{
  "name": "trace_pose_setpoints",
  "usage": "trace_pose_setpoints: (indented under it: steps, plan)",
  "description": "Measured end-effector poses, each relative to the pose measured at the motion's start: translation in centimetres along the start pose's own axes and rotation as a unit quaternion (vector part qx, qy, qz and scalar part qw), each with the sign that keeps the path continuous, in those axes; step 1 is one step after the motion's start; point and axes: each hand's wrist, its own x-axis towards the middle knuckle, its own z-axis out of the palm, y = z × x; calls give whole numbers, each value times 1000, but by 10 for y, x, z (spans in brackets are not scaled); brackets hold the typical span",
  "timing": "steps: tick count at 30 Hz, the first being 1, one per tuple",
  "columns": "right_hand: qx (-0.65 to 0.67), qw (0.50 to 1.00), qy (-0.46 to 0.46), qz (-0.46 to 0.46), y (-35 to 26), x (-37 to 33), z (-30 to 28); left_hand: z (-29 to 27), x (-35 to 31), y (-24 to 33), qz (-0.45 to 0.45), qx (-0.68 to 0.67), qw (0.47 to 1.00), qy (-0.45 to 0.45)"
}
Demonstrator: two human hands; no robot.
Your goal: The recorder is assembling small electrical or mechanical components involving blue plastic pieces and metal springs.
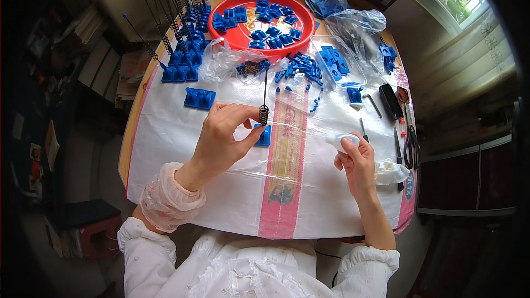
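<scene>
My left hand pinches a black coil spring between thumb and fingers. A thin dark rod rises straight up from the coil and ends in a blue tip. Directly below the spring a blue plastic base rests on the white sheet; my fingertips partly hide where the two meet, so I cannot tell if they touch. On the right, my right hand is closed round a small white squeeze bottle, tilted with its narrow end toward the left.
A red basin of blue parts stands at the back. Blue bases with upright springs crowd the back left. Loose blue pieces lie mid-table. Scissors, a black case and crumpled tissue sit right.
</scene>
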Motion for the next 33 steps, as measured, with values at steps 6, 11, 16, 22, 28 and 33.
trace_pose_setpoints:
  steps: [6, 11, 16, 22, 28, 33]
  plan:
    - [5, 1000, -6, -8, 0, 0, -1, 0, 0, -1, 0, 5, 1000, -3]
    - [0, 1000, -20, -19, 3, 0, -3, 0, 0, -1, -2, 6, 1000, -5]
    - [1, 999, -28, -23, 4, 0, -3, 1, 0, -1, 1, 8, 1000, -5]
    - [-9, 999, -23, -29, 1, -2, 0, 1, 0, 0, -6, 2, 1000, -4]
    - [-40, 998, -21, -38, 1, -3, 1, 1, 1, 0, -7, 0, 1000, -5]
    - [-33, 998, -25, -50, 2, -2, -2, 1, 1, 1, -5, 3, 1000, -6]
